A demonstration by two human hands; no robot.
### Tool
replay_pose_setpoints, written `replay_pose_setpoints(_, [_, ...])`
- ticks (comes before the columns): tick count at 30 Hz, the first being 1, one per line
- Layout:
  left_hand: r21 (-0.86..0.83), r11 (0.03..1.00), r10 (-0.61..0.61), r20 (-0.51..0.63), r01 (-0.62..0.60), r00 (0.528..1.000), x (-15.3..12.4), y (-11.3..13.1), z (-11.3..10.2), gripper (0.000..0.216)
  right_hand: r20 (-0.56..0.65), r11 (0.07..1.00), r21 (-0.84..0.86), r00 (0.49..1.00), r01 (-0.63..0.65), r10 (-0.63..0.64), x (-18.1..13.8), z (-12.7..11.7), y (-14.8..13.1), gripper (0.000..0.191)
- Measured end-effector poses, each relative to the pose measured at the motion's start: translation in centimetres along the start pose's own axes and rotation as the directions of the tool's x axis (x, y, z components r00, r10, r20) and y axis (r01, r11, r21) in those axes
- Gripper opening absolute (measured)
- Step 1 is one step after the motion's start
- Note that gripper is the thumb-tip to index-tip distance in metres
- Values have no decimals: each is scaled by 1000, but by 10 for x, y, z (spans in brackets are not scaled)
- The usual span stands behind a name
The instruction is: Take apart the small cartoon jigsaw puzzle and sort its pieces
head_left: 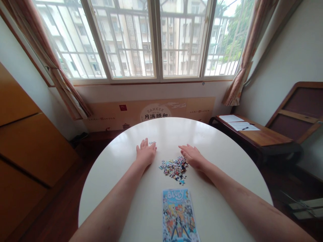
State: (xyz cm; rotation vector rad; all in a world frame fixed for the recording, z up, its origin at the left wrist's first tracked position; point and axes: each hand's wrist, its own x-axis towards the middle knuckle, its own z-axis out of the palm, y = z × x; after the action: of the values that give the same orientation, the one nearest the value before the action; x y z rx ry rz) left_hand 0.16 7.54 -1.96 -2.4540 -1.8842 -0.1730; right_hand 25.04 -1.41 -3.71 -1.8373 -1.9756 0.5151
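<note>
A heap of small jigsaw puzzle pieces (174, 168) lies in the middle of the round white table (106, 188). My right hand (193, 156) rests at the heap's right edge, fingers stretched toward the left with nothing gripped in them. To the left of the heap, my left hand (146, 152) is spread over the tabletop. A few loose puzzle pieces (152, 143) lie just beyond its fingers, partly hidden by them. Closer to me is a flat Bluey picture sheet (178, 215), printed with many cartoon figures, its lower edge cut off by the frame.
A wooden bench (267, 134) with papers (243, 126) and a pen stands to the right, beside a wooden chair back (297, 111). An orange-brown cabinet (22, 144) is on the left. A printed cardboard panel (113, 116) stands under the barred window.
</note>
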Motion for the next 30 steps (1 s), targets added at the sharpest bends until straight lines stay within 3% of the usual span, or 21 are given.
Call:
replay_pose_setpoints(5, [-20,1000,20,-37,-21,999,1,-1,2,46,-49,997,78,999,19,-15,1,1,4,52])
replay_pose_setpoints(8, [-24,997,72,-158,-76,985,1,0,-1,45,-147,980,171,986,101,-76,2,-7,9,48])
replay_pose_setpoints(12, [-62,969,206,-315,-237,926,-1,1,-12,37,-200,969,171,969,179,-144,1,-20,17,43])
replay_pose_setpoints(14, [-87,941,293,-279,-328,914,-2,2,-18,38,-174,973,150,974,173,-147,0,-23,18,45])
replay_pose_setpoints(18, [-92,896,428,-80,-434,900,-8,5,-25,53,-105,983,120,986,140,-128,2,-21,20,46])
replay_pose_setpoints(23, [-125,883,462,60,-452,885,-14,7,-28,55,-98,994,30,990,104,-100,4,-21,23,42])
replay_pose_setpoints(30, [-97,904,425,115,-416,898,-11,7,-25,55,-155,997,13,985,73,-70,0,-22,23,32])
